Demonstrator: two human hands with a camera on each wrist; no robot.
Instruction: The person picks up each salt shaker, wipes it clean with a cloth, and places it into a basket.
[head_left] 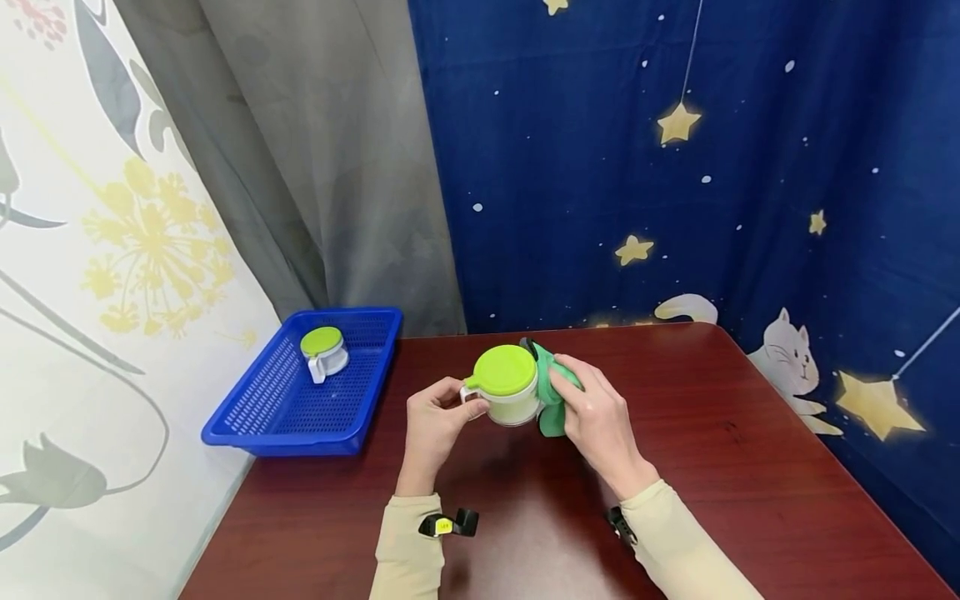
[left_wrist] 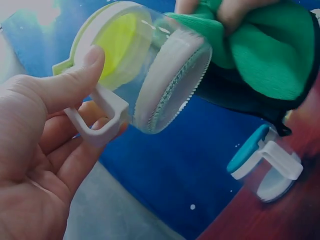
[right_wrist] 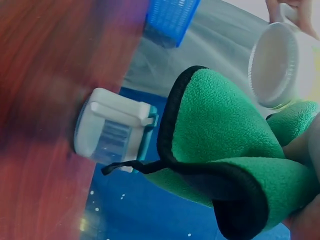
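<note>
A clear seasoning jar (head_left: 505, 371) with a lime-green lid and a white handle is held up over the table. My left hand (head_left: 437, 421) pinches its handle (left_wrist: 102, 120) between thumb and fingers, and the left wrist view shows the jar tilted, with white contents near its ridged base. My right hand (head_left: 600, 417) grips a folded green cloth (head_left: 552, 419) with black edging, which lies against the jar's right side. Below the cloth, a similar jar with a teal lid (left_wrist: 250, 150) stands on the table; it is hidden in the head view.
A blue perforated basket (head_left: 300, 442) sits at the table's left. Inside is another jar with a lime-green lid (head_left: 322, 340). The dark red wooden table (head_left: 720, 467) reaches back to grey and blue curtains (head_left: 570, 167).
</note>
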